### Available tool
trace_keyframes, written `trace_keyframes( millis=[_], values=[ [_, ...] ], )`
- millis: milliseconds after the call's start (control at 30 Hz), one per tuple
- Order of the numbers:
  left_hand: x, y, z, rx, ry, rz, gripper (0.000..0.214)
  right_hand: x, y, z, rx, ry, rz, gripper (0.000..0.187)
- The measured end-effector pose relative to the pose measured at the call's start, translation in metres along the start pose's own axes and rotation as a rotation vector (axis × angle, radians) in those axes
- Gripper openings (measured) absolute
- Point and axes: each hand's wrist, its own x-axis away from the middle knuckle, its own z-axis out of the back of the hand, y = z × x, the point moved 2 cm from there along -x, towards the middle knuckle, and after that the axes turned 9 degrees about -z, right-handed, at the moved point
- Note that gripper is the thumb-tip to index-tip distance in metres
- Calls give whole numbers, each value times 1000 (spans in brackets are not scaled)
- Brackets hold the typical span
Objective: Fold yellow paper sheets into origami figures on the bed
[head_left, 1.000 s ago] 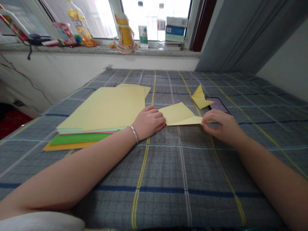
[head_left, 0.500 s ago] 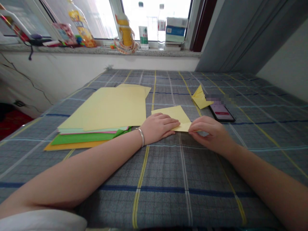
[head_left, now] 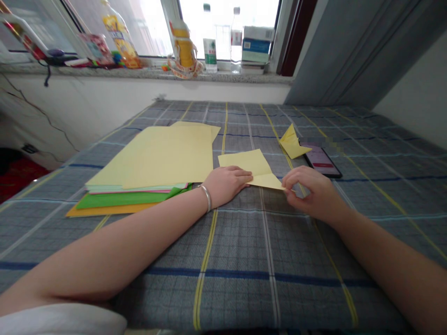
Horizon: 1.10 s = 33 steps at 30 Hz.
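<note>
A small sheet of yellow paper with a crease across it lies on the checked cloth. My left hand rests flat on its near left part, fingers stretched out to the right; a bangle circles that wrist. My right hand pinches the sheet's near right corner between thumb and fingers. Beyond the right hand sits a folded yellow paper piece, its tip over the edge of a phone. Left of the sheet is a stack of large coloured paper, pale yellow on top, with green and orange below.
A grey checked cloth covers the table. On the windowsill at the back stand a yellow drink bottle, a yellow cup, a clear bottle and boxes. A grey curtain hangs at right.
My right hand has drawn the pinched corner slightly to the right, so the near part lies more opened out. My left hand has shifted slightly left, baring more of the crease.
</note>
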Motion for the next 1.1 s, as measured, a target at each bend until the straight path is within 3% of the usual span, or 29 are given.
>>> trace_keyframes(
  millis=[167, 367, 533, 767, 933, 1100],
  values=[
    [2, -1, 1, -6, 14, -38, 29, 2, 20, 0, 103, -30, -77, 16],
    [3, 1, 4, -65, 12, -68, 28, 6, 45, -16, 171, -202, -208, 48],
    [1, 9, 6, -128, 25, -120, 33, 5, 45, -23, 161, -257, -196, 36],
    [-1, 27, 6, 2, 27, -247, 30, 2, 28, -27, 178, -218, -132, 22],
    [-1, 30, 18, 371, 235, -280, 28, 3, 30, -27, 152, -171, -183, 42],
    [1, 26, 33, 711, 474, -159, 27, 7, 47, -26, 58, 28, -304, 73]
  ],
)
